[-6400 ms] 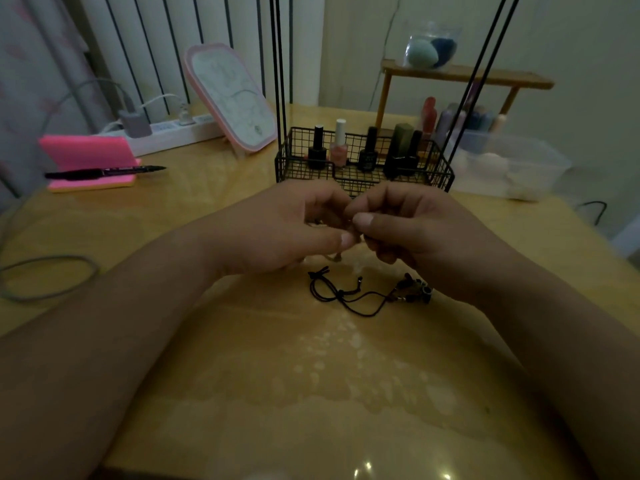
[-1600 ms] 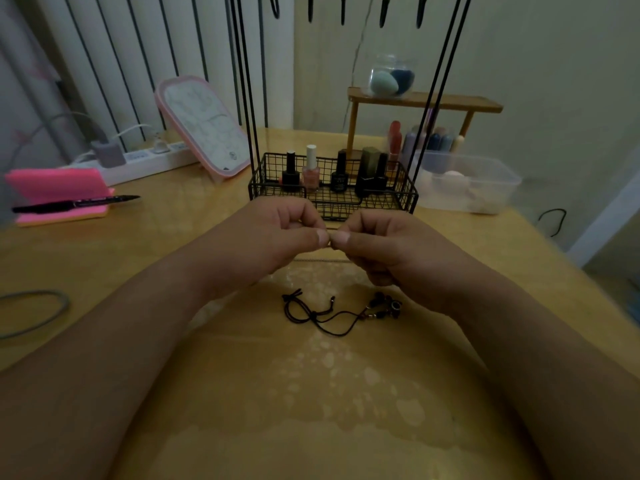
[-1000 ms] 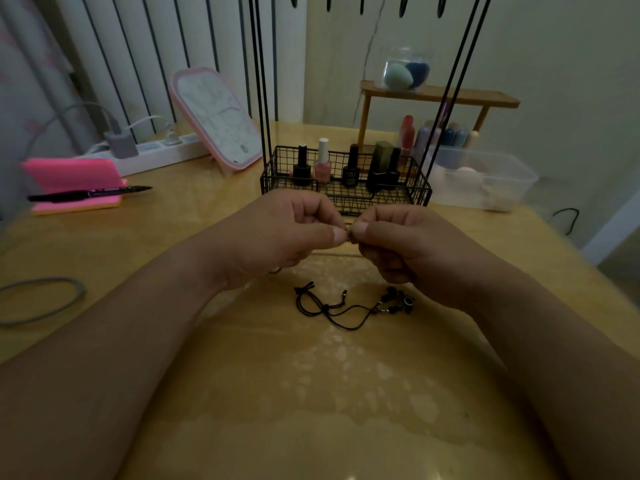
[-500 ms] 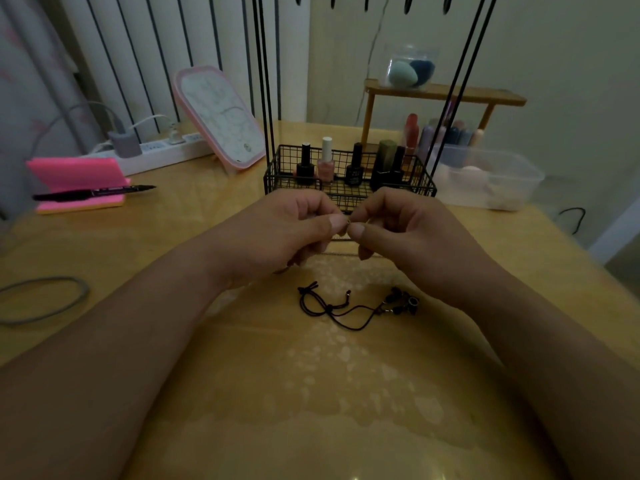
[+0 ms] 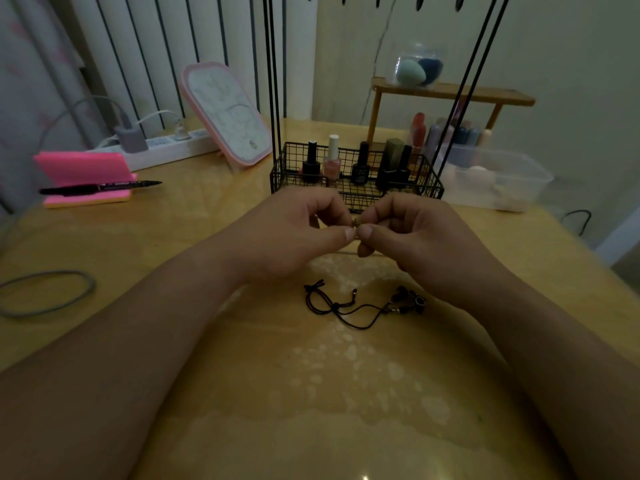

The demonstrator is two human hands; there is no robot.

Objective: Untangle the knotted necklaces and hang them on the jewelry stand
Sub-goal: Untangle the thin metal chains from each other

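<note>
- Two hands meet at frame centre: the left hand (image 5: 294,235) and right hand (image 5: 420,239) each pinch one small metallic necklace piece (image 5: 356,223) between thumb and fingertips.
- One black cord necklace (image 5: 346,308) lies on the table (image 5: 346,403), just below them.
- One jewelry stand (image 5: 298,180) stands behind the hands, at upper centre.

Both hands up over the table (image 5: 311,393) now: left hand (image 5: 298,233) and right hand (image 5: 419,237) meet thumb to thumb, fingers curled, pinching a small brassy piece (image 5: 356,222) between them. Too tiny to make out more. Below them the black cord necklace (image 5: 346,308) lies loose on the wood. Just behind stands the jewelry stand (image 5: 278,174), with nail polish bottles (image 5: 331,157) in its wire basket.
</note>
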